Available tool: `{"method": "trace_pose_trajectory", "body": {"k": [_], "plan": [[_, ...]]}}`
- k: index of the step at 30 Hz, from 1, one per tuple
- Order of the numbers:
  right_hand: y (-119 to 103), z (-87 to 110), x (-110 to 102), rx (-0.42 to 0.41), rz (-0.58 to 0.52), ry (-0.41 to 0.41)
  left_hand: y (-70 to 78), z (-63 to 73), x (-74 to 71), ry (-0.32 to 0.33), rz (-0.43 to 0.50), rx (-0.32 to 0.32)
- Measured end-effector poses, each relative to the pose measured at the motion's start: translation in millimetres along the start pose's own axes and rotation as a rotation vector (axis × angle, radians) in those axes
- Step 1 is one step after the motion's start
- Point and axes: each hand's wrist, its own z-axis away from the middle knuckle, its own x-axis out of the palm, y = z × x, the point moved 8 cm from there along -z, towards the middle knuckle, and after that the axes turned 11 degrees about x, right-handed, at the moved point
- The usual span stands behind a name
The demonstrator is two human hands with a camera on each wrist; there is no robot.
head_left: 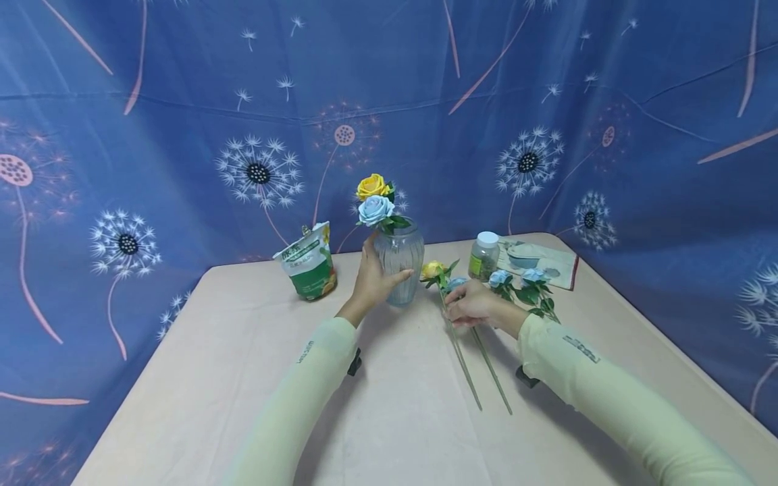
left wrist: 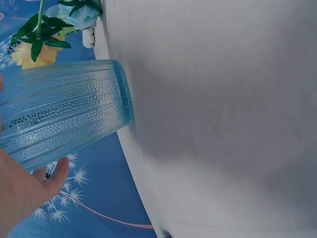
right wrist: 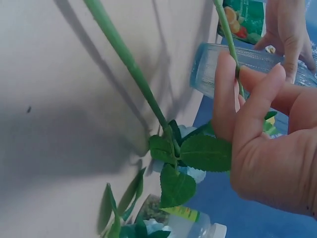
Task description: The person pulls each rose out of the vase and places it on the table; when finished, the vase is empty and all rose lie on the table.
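Note:
My left hand point(head_left: 375, 278) grips a clear ribbed glass vase point(head_left: 408, 260), thumb on the near side. A yellow rose point(head_left: 373, 186) and a light blue rose point(head_left: 375, 210) stand at the mouth of the vase. Its base is tilted slightly over the table in the left wrist view. To the right, my right hand point(head_left: 474, 304) pinches the green stem point(right wrist: 225, 25) of another yellow rose point(head_left: 432, 270) between thumb and fingers. Alongside runs a second stem point(right wrist: 126, 57) with serrated leaves, belonging to a blue rose point(head_left: 456, 283) partly hidden behind that hand.
More blue roses point(head_left: 535, 275) lie right of my right hand. Behind them are a white-lidded jar point(head_left: 484, 256) and a folded cloth point(head_left: 553, 260). A green and white pouch point(head_left: 311, 266) stands left of the vase. A blue dandelion-print curtain point(head_left: 413, 148) hangs behind the table point(head_left: 243, 378).

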Motion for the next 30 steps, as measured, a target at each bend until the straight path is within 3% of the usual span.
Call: {"method": "trace_pose_trajectory", "body": {"k": [10,21,30], "plan": [[14.4,-7.4,7.3,0.048,0.046,-0.059,-1.1,2.0,-0.2,-0.011,-0.015,-0.032],[21.8,-9.8,6.5,0.035,0.116,-0.032,-3.2,0.2,0.4,-0.010,-0.020,-0.032],[35.0,-14.2,-16.2,0.050,0.122,0.006,-4.7,-0.2,1.4,-0.013,0.001,-0.040]]}}
